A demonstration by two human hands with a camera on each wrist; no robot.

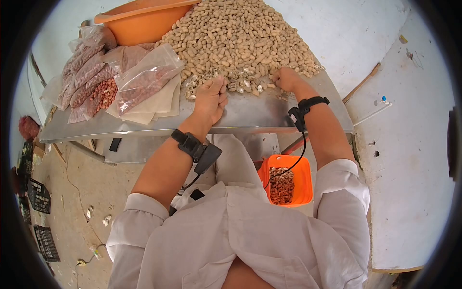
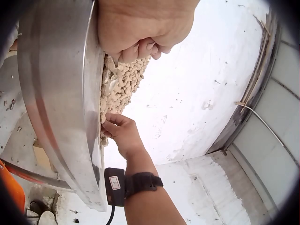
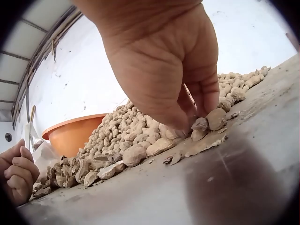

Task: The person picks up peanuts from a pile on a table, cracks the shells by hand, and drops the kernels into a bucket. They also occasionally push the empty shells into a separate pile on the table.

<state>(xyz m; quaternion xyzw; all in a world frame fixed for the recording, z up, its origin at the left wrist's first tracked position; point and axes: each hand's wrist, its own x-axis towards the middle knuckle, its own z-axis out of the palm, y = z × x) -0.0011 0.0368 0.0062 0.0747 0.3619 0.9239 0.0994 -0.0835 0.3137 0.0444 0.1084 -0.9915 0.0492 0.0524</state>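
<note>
Whitewashed wall (image 1: 356, 33) backs a metal table (image 1: 269, 111), where a peanut pile (image 1: 236, 38) slopes down to a fringe of broken shells (image 1: 246, 83) along its near side. At the right end of that fringe, the person's right grip (image 1: 290, 79) points down into the pile's foot, narrow, its fingertips at a small dark nut (image 3: 199, 123); whether that nut is pinched or only touched, I cannot tell. Left grip (image 1: 210, 98) is raised just beside the shells, fingers curled in and thumb up against them; what it holds, if anything, is hidden. This looks like picking and shelling, so it would pay to take nuts from the pile's lowest edge, where few others rest on them and the slope should stay put. Pinch with thumb and fingertips across the hull, pressing just enough to crack it without bruising the kernel. Leave the husks in the fringe, well apart from the orange bucket (image 1: 304, 176) below the table edge, whose reddish kernels (image 1: 281, 188) would otherwise need sorting again.
</note>
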